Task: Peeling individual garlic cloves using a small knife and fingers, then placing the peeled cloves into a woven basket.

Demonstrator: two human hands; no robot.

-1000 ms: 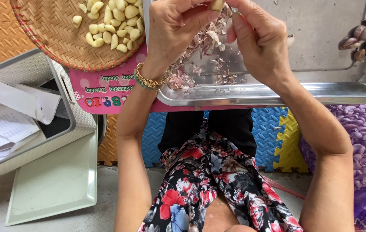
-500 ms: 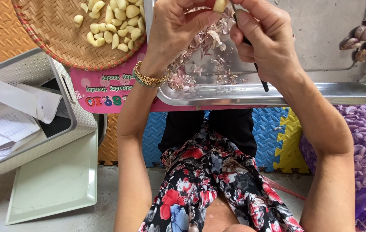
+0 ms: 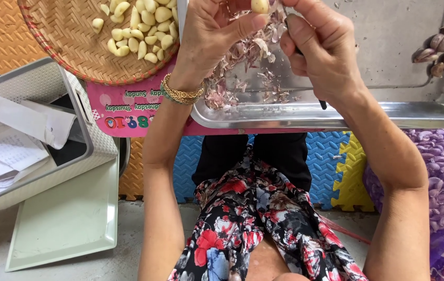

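The left hand [image 3: 216, 31] pinched a pale peeled garlic clove [image 3: 260, 5] between thumb and fingertips, right above the far part of the steel tray [image 3: 388, 112]. The right hand [image 3: 323, 49] was closed around a thin dark-handled knife [image 3: 322, 103], its handle end poking out below the palm over the tray's near rim. Purplish garlic skins [image 3: 248, 73] lay heaped in the tray just beneath both hands. Unpeeled cloves [image 3: 438, 52] sat at the tray's right end. Left of the tray rested a woven basket [image 3: 65, 47] with peeled cloves [image 3: 138, 31] in it, and further left a white bin [image 3: 84, 132] holding crumpled paper [image 3: 8, 135].
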